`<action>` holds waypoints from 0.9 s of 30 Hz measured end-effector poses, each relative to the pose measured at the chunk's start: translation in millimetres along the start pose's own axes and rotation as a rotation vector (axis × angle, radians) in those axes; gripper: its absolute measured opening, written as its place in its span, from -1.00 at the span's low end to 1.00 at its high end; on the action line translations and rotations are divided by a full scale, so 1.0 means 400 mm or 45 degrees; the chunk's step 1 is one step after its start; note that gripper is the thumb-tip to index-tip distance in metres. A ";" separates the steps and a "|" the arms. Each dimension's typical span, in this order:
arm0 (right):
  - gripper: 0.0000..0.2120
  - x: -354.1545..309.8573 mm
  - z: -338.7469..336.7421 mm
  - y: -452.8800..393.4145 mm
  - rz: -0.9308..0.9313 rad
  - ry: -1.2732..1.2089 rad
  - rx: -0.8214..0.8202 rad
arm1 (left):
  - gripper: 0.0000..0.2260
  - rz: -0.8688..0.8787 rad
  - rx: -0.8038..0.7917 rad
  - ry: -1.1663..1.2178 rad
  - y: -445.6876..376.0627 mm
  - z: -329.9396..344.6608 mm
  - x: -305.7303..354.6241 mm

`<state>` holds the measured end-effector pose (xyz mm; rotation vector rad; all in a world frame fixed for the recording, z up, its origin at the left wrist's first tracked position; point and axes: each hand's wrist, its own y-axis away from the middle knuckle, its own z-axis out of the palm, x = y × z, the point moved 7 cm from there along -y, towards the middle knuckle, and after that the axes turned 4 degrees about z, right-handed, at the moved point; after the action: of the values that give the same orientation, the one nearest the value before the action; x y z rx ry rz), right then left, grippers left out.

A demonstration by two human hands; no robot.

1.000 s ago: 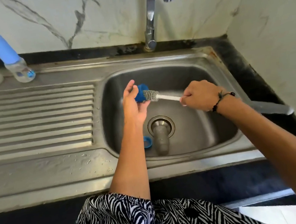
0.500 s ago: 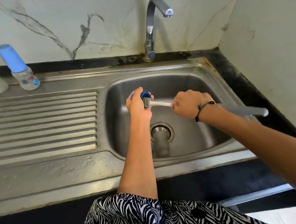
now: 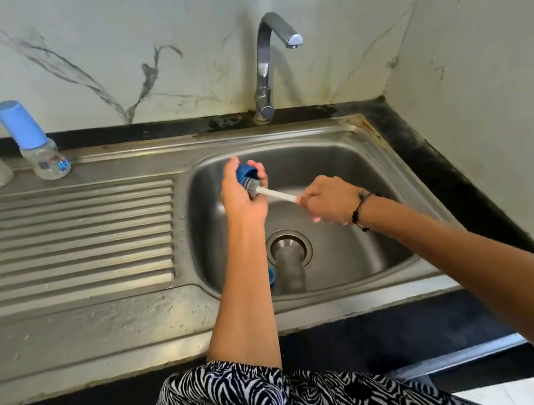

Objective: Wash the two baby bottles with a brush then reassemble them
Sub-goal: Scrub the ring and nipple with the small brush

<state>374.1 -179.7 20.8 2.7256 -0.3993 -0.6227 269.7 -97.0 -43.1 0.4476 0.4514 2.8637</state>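
Bottle parts are being scrubbed over the sink (image 3: 373,158): the left hand (image 3: 243,202) has its fingers curled round a small blue cap (image 3: 246,171), held above the basin just up and left of the drain (image 3: 289,247). The right hand (image 3: 326,201) is closed in a fist round the white handle of the brush (image 3: 276,194), whose bristle head sits at the cap's mouth. The brush's long axis runs from that fist up and leftward to the cap, so the right-hand grip lies to the right of the drain and slightly nearer the person, the cap to the left and farther back. My guess is that the next stroke is a push or twist along that same line, with the left hand steadying against it.

A clear bottle body (image 3: 290,270) lies in the basin, its neck toward the drain, and a second blue piece (image 3: 271,276) shows just left of it, partly hidden by the left forearm. The left hand is the nearer one to both.

Two capped bottles (image 3: 39,146) stand upright well left of the drain, at the back of the ribbed draining board (image 3: 64,246); whether they are the task's bottles I cannot tell. The tap (image 3: 267,63) behind the basin shows no water running. The steel is wet with droplets, likely slippery, and the basin leaves the hands free room.
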 end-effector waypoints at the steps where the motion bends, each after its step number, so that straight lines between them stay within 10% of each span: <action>1: -0.71 0.000 -0.012 -0.007 -0.018 0.218 0.098 | -0.87 0.040 0.066 -0.149 -0.002 -0.007 -0.002; 6: -0.68 -0.021 -0.040 0.007 -0.056 0.661 0.405 | -0.75 0.071 0.179 -0.278 0.003 0.014 -0.030; 14: -0.67 -0.025 0.012 0.033 -0.172 0.355 0.115 | -0.92 0.043 0.055 0.063 0.026 -0.004 -0.002; 22: -0.72 -0.037 -0.008 0.022 -0.144 0.868 0.422 | -0.73 0.080 0.243 -0.260 -0.002 -0.015 -0.027; 27: -0.69 -0.025 -0.028 -0.004 -0.057 0.579 0.303 | -0.84 0.072 0.159 -0.160 0.000 0.008 -0.007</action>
<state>370.9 -172.4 33.6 2.9901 -0.3129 0.0497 273.4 -97.0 -41.1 0.6676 0.6065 2.8496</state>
